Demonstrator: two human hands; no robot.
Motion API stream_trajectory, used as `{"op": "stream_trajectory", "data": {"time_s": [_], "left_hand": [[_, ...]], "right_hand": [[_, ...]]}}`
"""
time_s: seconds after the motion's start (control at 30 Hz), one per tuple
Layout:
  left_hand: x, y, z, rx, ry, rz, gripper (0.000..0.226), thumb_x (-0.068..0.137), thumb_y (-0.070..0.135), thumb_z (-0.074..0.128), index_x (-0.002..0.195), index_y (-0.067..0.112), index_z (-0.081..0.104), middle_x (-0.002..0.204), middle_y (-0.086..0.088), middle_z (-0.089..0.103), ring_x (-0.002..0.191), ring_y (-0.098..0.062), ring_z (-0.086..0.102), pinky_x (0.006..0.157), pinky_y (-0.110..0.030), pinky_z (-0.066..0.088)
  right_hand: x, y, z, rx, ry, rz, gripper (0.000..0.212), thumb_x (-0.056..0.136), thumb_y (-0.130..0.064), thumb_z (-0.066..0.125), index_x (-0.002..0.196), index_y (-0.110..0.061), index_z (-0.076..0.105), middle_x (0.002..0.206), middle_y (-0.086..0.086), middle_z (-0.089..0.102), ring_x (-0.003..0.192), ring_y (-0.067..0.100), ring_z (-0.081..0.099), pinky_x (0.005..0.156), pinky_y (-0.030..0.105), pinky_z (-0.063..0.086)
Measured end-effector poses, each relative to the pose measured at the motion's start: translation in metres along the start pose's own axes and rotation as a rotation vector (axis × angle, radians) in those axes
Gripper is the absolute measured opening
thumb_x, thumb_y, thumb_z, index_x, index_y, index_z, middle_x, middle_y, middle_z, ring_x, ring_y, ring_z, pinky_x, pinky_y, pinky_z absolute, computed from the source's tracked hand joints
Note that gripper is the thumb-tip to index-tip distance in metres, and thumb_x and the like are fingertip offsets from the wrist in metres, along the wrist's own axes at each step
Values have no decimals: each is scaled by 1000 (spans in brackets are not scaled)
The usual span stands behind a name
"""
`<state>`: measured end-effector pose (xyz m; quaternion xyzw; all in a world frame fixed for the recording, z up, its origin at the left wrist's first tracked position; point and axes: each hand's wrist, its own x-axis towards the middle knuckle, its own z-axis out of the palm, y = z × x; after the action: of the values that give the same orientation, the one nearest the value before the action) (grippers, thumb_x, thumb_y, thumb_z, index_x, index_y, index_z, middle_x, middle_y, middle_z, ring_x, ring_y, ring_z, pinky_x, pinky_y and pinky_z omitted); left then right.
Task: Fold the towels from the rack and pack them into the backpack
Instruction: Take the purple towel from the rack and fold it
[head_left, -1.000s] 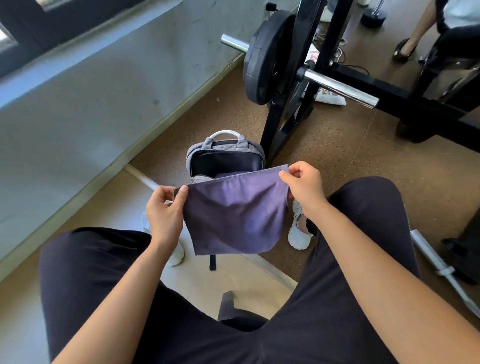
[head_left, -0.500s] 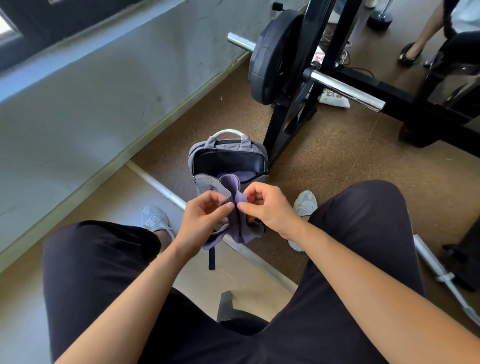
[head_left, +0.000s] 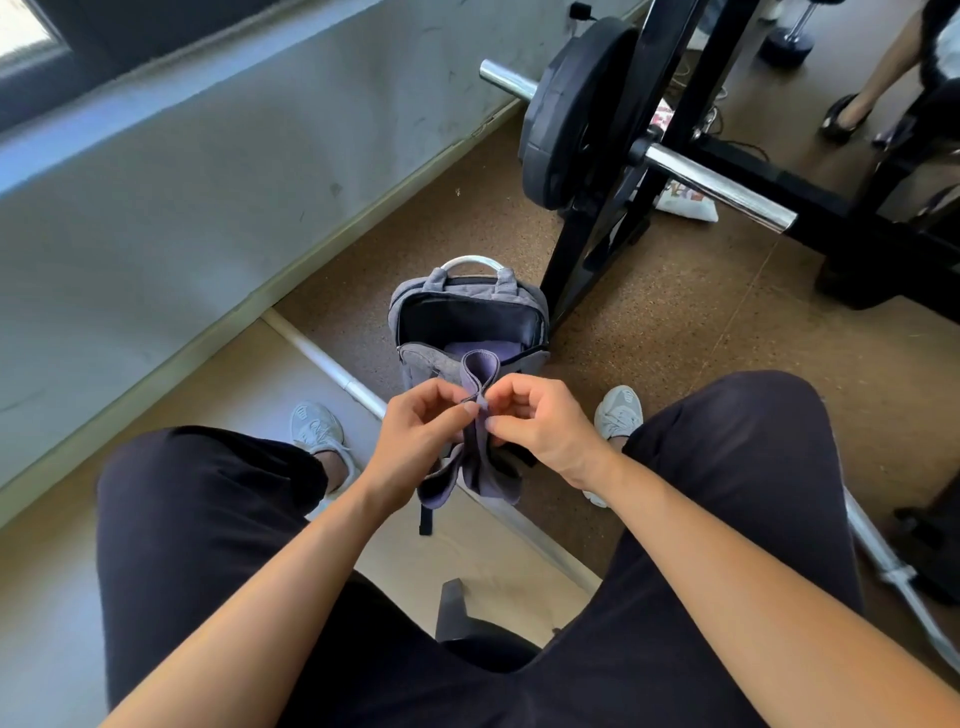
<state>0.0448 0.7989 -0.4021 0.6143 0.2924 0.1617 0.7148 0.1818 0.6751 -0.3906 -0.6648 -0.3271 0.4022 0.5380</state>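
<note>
The left hand (head_left: 415, 434) and the right hand (head_left: 540, 423) are meeting between the knees. Each is pinching the gathered top edges of a small purple-grey cloth towel (head_left: 491, 470) between thumb and forefinger, with the other fingers curling loosely. The towel is hanging doubled from that pinch, its halves drooping below the hands and a loop of its fabric rising above the fingertips. Just beyond it, a grey fabric backpack with a pale curved handle (head_left: 423, 364) is standing upright on the brown speckled floor (head_left: 675, 338), its main compartment gaping open toward the person. A second purple folded towel (head_left: 462, 348) is lying inside, at the near side of the opening. The backpack is sitting just beside the foot of a black steel weight rack (head_left: 584, 260), which is carrying a black round weight plate (head_left: 571, 114) on a chrome bar (head_left: 717, 187). A white left sneaker (head_left: 317, 431) and a white right sneaker (head_left: 618, 410) are resting on the floor to either side of the hands.
</note>
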Motion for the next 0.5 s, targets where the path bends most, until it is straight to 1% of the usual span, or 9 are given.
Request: {"op": "stream_trajectory", "data": {"time_s": [0.07,0.13,0.17,0.23,0.3,0.33,0.37,0.43,0.5], "left_hand": [[0,2,-2,-2,-20,7,17,80,16,78,93,11,68,80,-1,72,74,-16,66,72,-28,54],[-1,1,-2,58,-18,38,25,78,9,86,96,12,68,83,-2,74,78,-15,70,73,-25,56],[-1,1,-1,94,-13,51,26,78,5,87,95,12,68,83,-1,75,77,-13,70,72,-24,56],[0,0,0,146,-3,76,20,83,-2,81,91,13,69,80,2,74,74,-10,69,69,-22,54],[1,0,0,186,5,87,19,86,-5,75,88,14,71,77,5,75,72,-8,69,69,-21,53],[0,1,0,208,8,96,20,87,-6,73,88,13,72,75,7,74,70,-6,68,68,-20,53],[0,1,0,229,10,108,20,88,-7,72,87,13,73,74,8,74,69,-5,68,67,-19,52],[-1,1,-1,260,-4,131,17,88,-6,72,89,11,74,76,6,75,69,-6,68,66,-20,53],[-2,1,-1,278,-28,164,15,88,-5,73,94,9,76,81,-1,77,70,-10,70,66,-24,56]], "right_hand": [[-1,-2,-1,80,-17,48,30,87,13,60,103,-10,72,90,5,75,85,16,73,76,26,57],[0,-2,-1,75,-29,63,32,89,14,56,108,-6,72,96,10,75,86,18,74,75,26,58],[0,-1,-1,51,-31,54,32,89,13,57,108,-6,74,98,10,75,87,19,74,76,27,58],[1,0,0,-25,8,-2,29,87,10,62,104,-8,76,101,5,72,84,23,74,77,33,59],[2,-2,-3,-129,120,-112,26,84,7,67,99,-11,76,103,3,65,78,25,71,75,34,59],[3,-4,-5,-160,159,-166,26,83,7,68,100,-12,74,105,2,63,75,25,70,73,33,59],[2,-8,-7,-168,161,-200,29,83,6,69,105,-12,72,109,2,62,72,25,69,72,33,59],[-1,-13,-9,-165,55,-169,43,85,5,70,123,-14,65,112,-4,65,68,24,71,71,36,61],[-4,-14,-6,-224,-89,-39,56,89,1,69,139,-20,54,110,-13,69,69,21,73,69,33,62]]}}
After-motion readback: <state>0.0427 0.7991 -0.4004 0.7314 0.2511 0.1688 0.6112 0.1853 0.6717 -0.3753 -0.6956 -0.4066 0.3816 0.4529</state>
